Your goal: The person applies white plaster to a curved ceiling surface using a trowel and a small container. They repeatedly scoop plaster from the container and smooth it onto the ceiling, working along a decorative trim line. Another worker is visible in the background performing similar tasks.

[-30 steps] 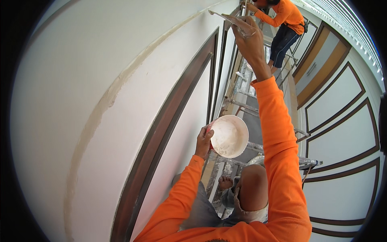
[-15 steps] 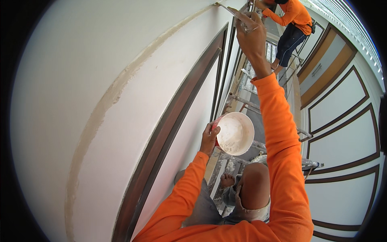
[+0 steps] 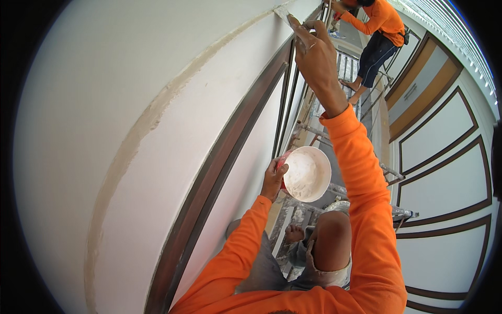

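My left hand (image 3: 273, 179) grips the side of a round red tub (image 3: 281, 166), its thumb at the rim. Whitish paste (image 3: 303, 175) lies in the tub's pale interior. Up at the wall, my right hand (image 3: 317, 57) is closed on a putty knife (image 3: 283, 12), index finger stretched along it. The blade rests on the wall by the far end of a beige filler strip (image 3: 141, 128). That strip runs in a long band across the white wall (image 3: 63, 120). The knife's handle is mostly hidden by my fingers.
Below the strip, a dark brown wooden frame (image 3: 209, 167) stands along the wall. I sit on paint-spattered scaffolding (image 3: 340, 191) with metal tubes. Farther along, a person in an orange top (image 3: 384, 23) stands on the planks. White panels with dark trim (image 3: 444, 178) line the right side.
My right hand has moved slightly left and down, and the putty knife's blade now lies flatter on the wall. The tub has barely shifted. The other person's foot has moved a little.
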